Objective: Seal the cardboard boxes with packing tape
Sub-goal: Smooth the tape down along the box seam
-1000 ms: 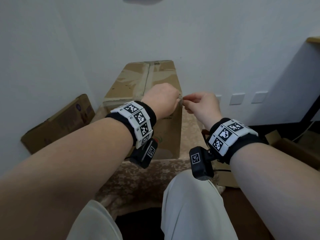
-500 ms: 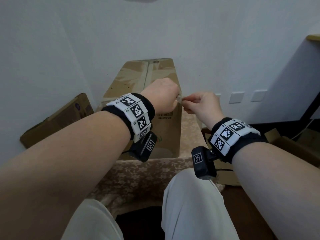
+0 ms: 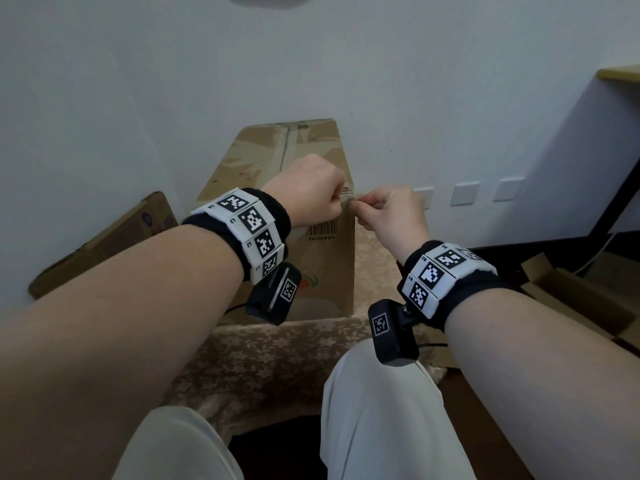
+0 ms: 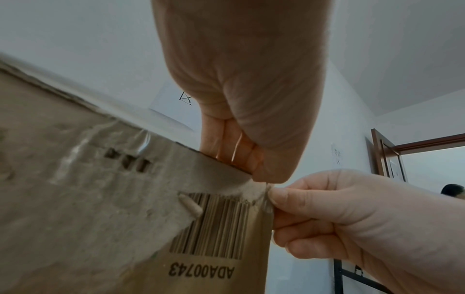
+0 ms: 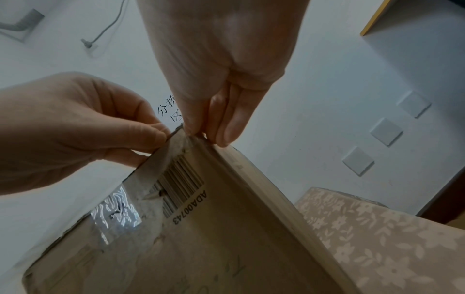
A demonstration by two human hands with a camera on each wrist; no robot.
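Note:
A tall brown cardboard box [image 3: 329, 268] with a barcode stands on a floral-covered surface against the wall. Clear tape [image 5: 115, 210] runs over its near top edge. My left hand [image 3: 341, 199] is curled over the box's near right top corner, its fingers [image 4: 236, 159] hooked on the top edge. My right hand [image 3: 358, 206] meets it there. Its thumb and fingertips [image 5: 198, 131] pinch a small crumpled tape end [image 4: 266, 191] at that corner. No tape roll is in view.
Flattened cardboard [image 3: 104, 244] leans on the left wall. An open cardboard box [image 3: 571, 299] lies on the floor at right, under a desk edge [image 3: 620, 72]. Wall sockets [image 3: 464, 194] sit behind my right hand. The floral cloth [image 3: 277, 358] and my knees [image 3: 381, 410] fill the foreground.
Both hands stay at the box's near right top corner. The right hand's fingertips have drawn slightly closer to the left hand.

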